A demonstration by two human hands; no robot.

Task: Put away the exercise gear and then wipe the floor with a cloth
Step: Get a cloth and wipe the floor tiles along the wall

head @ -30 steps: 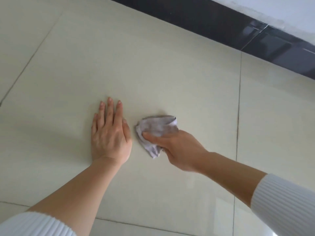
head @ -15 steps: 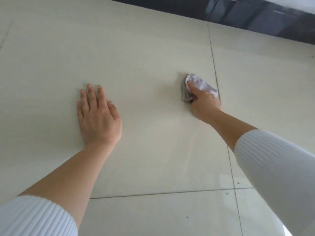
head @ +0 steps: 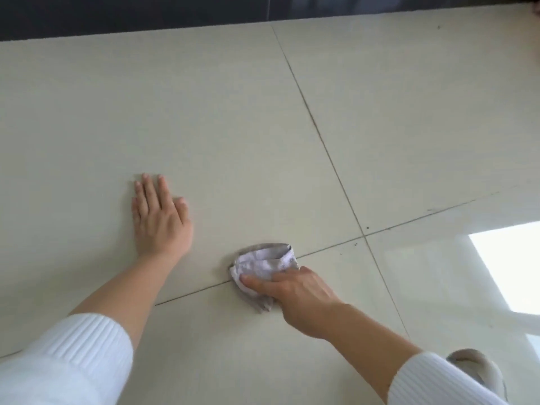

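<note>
A crumpled pale grey cloth (head: 264, 263) lies on the cream tiled floor (head: 204, 127), over a grout line. My right hand (head: 295, 290) grips its near edge, thumb on top and fingers curled around it, pressing it to the tile. My left hand (head: 159, 217) rests flat on the floor to the left of the cloth, fingers straight and together, about a hand's width away. Both forearms come out of white ribbed sleeves. No exercise gear is in view.
A dark skirting band (head: 131, 16) runs along the far edge of the floor. A grey slipper (head: 473, 369) shows at the lower right, partly behind my right sleeve. Bright window light reflects off the tile (head: 511, 264) at the right.
My right hand has dragged the cloth from far out near the right grout line back toward me and leftward. My left hand stays flat on the floor.
</note>
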